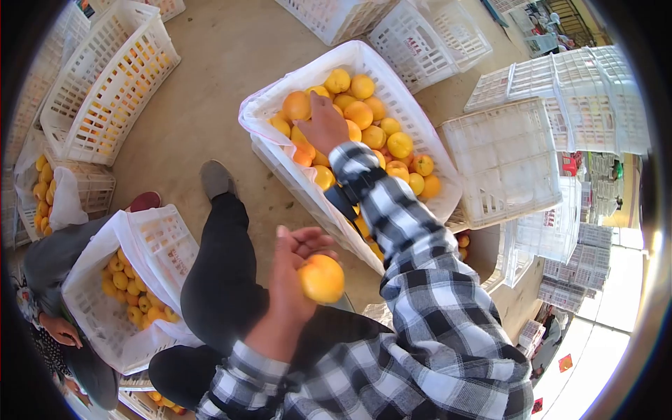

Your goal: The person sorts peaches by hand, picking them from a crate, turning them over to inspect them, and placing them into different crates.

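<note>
My left hand [281, 283] is turned palm inward above my lap, with an orange [322, 278] resting against the palm and its fingers curled behind the fruit. My right hand [325, 126] reaches into a white plastic crate [425, 126] lined with a pale sheet. Its thumb and fingers are around a large orange [297, 106] near the crate's far left corner. Several more oranges [359, 113], yellow to deep orange, lie beneath and beside that hand. My right forearm hides part of the crate's contents.
A lined crate of smaller yellow fruit [126, 283] stands at left, beside a seated person's hand [61, 329]. White slatted crates [112, 84] stand at upper left. More crates [500, 164] are stacked at right. Bare floor [224, 91] lies between them.
</note>
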A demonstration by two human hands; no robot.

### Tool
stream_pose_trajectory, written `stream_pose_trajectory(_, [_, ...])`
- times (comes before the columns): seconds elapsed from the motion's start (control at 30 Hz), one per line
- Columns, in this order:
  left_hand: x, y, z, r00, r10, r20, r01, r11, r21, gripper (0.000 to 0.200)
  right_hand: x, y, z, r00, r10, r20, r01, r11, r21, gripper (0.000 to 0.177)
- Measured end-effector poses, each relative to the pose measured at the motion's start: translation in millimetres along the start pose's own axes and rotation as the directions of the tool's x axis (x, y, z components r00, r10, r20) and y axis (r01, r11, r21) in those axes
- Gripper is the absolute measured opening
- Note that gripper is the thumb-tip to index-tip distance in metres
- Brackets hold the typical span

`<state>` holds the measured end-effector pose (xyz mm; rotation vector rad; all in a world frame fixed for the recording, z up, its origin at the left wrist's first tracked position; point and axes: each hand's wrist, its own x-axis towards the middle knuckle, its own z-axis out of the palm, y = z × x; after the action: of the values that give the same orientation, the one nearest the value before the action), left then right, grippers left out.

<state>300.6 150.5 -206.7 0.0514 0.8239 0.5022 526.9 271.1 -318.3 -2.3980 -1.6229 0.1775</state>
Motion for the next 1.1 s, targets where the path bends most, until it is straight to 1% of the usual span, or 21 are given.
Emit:
stream_pose_trajectory(0.07, [-1.0, 8.7, -1.1, 0.999, 0.037, -0.039, -0.039, 0.998, -0.041, 0.05, -29.8, 0.3, -20.4, 0.997, 0.025, -0.074, 0.012, 0.888, 0.459, 0.059])
stream_pose_trajectory(0.1, [0.2, 10.8, -4.4, 0.99, 0.108, -0.085, -0.113, 0.992, -0.056, 0.049, -50.6, -7.0, -44.8, 0.986, 0.036, 0.161, -0.136, 0.728, 0.672, 0.057])
stream_pose_trajectory(0.13, [0.5, 11.8, -9.3, 0.975, 0.176, -0.136, -0.186, 0.98, -0.065, 0.047, -77.1, -15.1, -66.4, 0.922, -0.018, 0.387, -0.323, 0.516, 0.794, 0.056])
stream_pose_trajectory(0.17, [1.8, 11.6, -15.7, 0.97, 0.216, -0.113, -0.225, 0.972, -0.072, 0.046, -107.2, -18.3, -71.2, 0.888, -0.116, 0.444, -0.392, 0.311, 0.866, 0.06])
stream_pose_trajectory(0.2, [3.2, 10.5, -17.3, 0.97, 0.215, -0.115, -0.223, 0.973, -0.065, 0.046, -135.4, -22.4, -74.2, 0.854, -0.222, 0.471, -0.462, 0.095, 0.882, 0.063])
stream_pose_trajectory(0.27, [5.4, 8.2, -17.8, 0.932, 0.295, -0.209, -0.312, 0.949, -0.052, 0.046, -177.8, -37.2, -75.6, 0.865, -0.314, 0.392, -0.387, 0.082, 0.918, 0.062])
stream_pose_trajectory(0.33, [8.6, 5.1, -25.7, 0.943, 0.299, -0.148, -0.311, 0.948, -0.065, 0.046, -201.9, -54.5, -84.2, 0.847, -0.285, 0.448, -0.429, 0.131, 0.894, 0.065])
stream_pose_trajectory(0.37, [11.7, 2.8, -30.8, 0.937, 0.333, -0.109, -0.341, 0.938, -0.069, 0.047, -208.8, -57.0, -82.5, 0.82, -0.244, 0.518, -0.54, -0.03, 0.841, 0.063])
stream_pose_trajectory(0.4, [12.9, 2.6, -32.7, 0.927, 0.368, -0.068, -0.372, 0.925, -0.076, 0.047, -210.9, -54.4, -78.2, 0.826, -0.241, 0.51, -0.533, -0.037, 0.846, 0.063])
stream_pose_trajectory(0.47, [10.2, 8.5, -30.4, 0.925, 0.367, -0.101, -0.373, 0.926, -0.053, 0.052, -208.3, -43.7, -67.1, 0.808, -0.157, 0.568, -0.588, -0.269, 0.763, 0.059])
stream_pose_trajectory(0.6, [8.1, 12.4, -46.8, 0.909, 0.405, -0.098, -0.407, 0.913, -0.005, 0.05, -197.3, -29.2, -72.9, 0.881, -0.132, 0.454, -0.463, -0.44, 0.77, 0.061])
stream_pose_trajectory(0.7, [2.6, 11.3, -44.9, 0.98, 0.17, -0.105, -0.161, 0.983, 0.088, 0.055, -201.5, -26.7, -74.4, 0.909, -0.138, 0.393, -0.416, -0.364, 0.833, 0.064])
stream_pose_trajectory(0.73, [0.2, 9.3, -40.8, 0.979, 0.174, -0.107, -0.164, 0.982, 0.093, 0.055, -204.4, -27.4, -76.8, 0.91, -0.14, 0.39, -0.414, -0.37, 0.832, 0.064])
stream_pose_trajectory(0.8, [-5.7, 3.5, -31.4, 0.996, 0.055, -0.066, -0.041, 0.98, 0.194, 0.055, -211.9, -32.4, -83.3, 0.933, -0.13, 0.335, -0.35, -0.121, 0.929, 0.065])
stream_pose_trajectory(0.83, [-7.5, 2.2, -30.4, 1.0, 0.013, -0.014, -0.01, 0.98, 0.201, 0.054, -216.3, -36.6, -85.8, 0.937, -0.092, 0.336, -0.342, -0.057, 0.938, 0.068])
stream_pose_trajectory(0.87, [-9.2, 0.2, -30.6, 1.0, 0.022, -0.022, -0.017, 0.979, 0.203, 0.054, -219.5, -39.0, -88.5, 0.936, -0.101, 0.336, -0.343, -0.063, 0.937, 0.068])
stream_pose_trajectory(0.9, [-10.5, -2.3, -31.8, 1.0, 0.002, 0.029, -0.009, 0.974, 0.228, 0.053, -222.3, -41.5, -91.1, 0.984, -0.065, 0.168, -0.135, 0.354, 0.926, 0.07])
stream_pose_trajectory(0.93, [-10.7, -4.2, -33.3, 0.996, -0.02, 0.082, -0.001, 0.967, 0.255, 0.052, -224.8, -43.7, -94.0, 0.995, -0.101, -0.011, 0.08, 0.705, 0.704, 0.073])
stream_pose_trajectory(1.0, [-10.4, -5.1, -33.9, 0.996, -0.028, 0.083, 0.007, 0.969, 0.245, 0.05, -229.5, -46.5, -99.0, 0.993, -0.117, -0.034, 0.107, 0.7, 0.706, 0.075])
stream_pose_trajectory(1.07, [-14.5, -3.9, -29.3, 0.987, -0.055, 0.153, 0.028, 0.984, 0.178, 0.045, -233.4, -46.0, -102.4, 0.98, -0.199, -0.023, 0.141, 0.605, 0.784, 0.072])
stream_pose_trajectory(1.1, [-16.7, -4.3, -28.4, 0.987, -0.054, 0.154, 0.026, 0.983, 0.179, 0.045, -235.2, -45.3, -102.6, 0.98, -0.199, -0.025, 0.143, 0.605, 0.784, 0.072])
